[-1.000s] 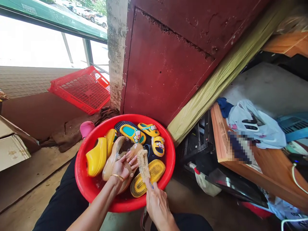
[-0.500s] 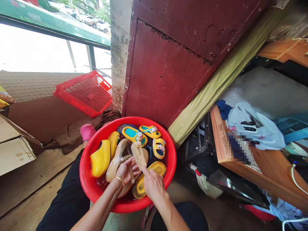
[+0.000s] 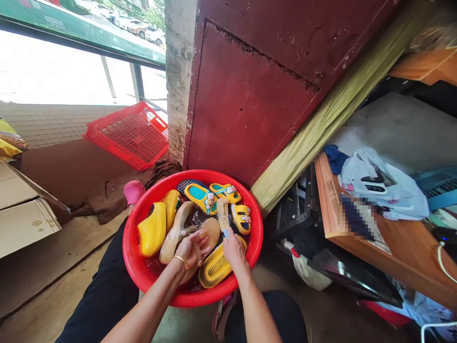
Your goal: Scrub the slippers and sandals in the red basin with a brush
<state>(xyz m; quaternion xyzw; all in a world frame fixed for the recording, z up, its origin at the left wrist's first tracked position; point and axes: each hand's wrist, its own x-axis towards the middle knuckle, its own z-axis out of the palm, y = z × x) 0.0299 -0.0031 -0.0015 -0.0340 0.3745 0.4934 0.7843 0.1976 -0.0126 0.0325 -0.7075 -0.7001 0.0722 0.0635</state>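
In a red plastic basin with water lie several wet clogs and slippers. My left hand, with a bracelet at the wrist, grips a beige clog low in the basin; its fingers partly cover the clog. Another beige clog leans just left of that hand. My right hand is closed round the handle of a scrubbing brush, whose bristles are right of the beige clog, apart from it. Beneath the right hand is an upturned yellow slipper. A yellow clog stands at the left side.
Yellow slippers with cartoon figures lie at the basin's far side. Behind stands a dark red door. A red crate tilts at the left, near a cardboard box. A wooden table with bags is at the right.
My right hand has swung the brush to the right, off the beige clog. My left hand has moved slightly right with its clog, whose sole shows more. The view has shifted a little.
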